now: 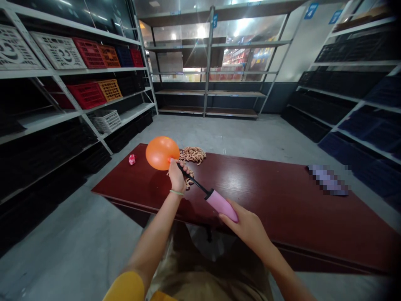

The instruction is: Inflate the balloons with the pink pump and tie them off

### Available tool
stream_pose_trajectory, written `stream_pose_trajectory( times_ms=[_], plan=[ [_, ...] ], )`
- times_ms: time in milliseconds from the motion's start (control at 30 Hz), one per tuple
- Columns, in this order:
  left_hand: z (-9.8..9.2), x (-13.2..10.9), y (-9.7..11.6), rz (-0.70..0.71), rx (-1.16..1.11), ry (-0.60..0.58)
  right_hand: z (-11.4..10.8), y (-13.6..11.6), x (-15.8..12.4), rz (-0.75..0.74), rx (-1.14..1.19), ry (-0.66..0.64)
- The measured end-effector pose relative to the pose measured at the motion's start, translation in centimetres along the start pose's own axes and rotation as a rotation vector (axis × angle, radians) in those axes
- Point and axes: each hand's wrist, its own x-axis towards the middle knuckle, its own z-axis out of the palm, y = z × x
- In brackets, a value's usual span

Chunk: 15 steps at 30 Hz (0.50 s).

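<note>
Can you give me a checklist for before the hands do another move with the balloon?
1. Orange balloon has air in it: ok, it's round.
2. Left hand by the balloon's neck, gripping the pump's black end: ok.
3. Right hand holding the pink pump: ok.
4. Neck tight on the pump: cannot tell, fingers hide it.
5. Table clear of other stuff: not ok, a tan pile lies there.

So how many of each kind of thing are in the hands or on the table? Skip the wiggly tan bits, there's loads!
Blown-up orange balloon: 1
Pink pump: 1
Small red-and-white thing: 1
Blurred purple thing: 1
Total: 4
</note>
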Motion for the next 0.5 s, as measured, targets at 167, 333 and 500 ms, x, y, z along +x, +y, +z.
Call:
stream_pose_trajectory(
  times_ms=[167,333,500],
  plan=[
    [0.5,-2.9,-2.3,-0.056,0.074,-0.071,0.6,-2.7,1.7,-0.007,0.037,0.033],
    [0.6,-2.7,-1.1,-0.075,0.069,-0.118,0.4,-2.8,0.9,-0.030,0.157,0.009],
    [-0.2,0.1,1.7,-0.032,0.049,-0.042,0.0,-0.1,-1.2,-0.051,0.152,-0.029]
  ],
)
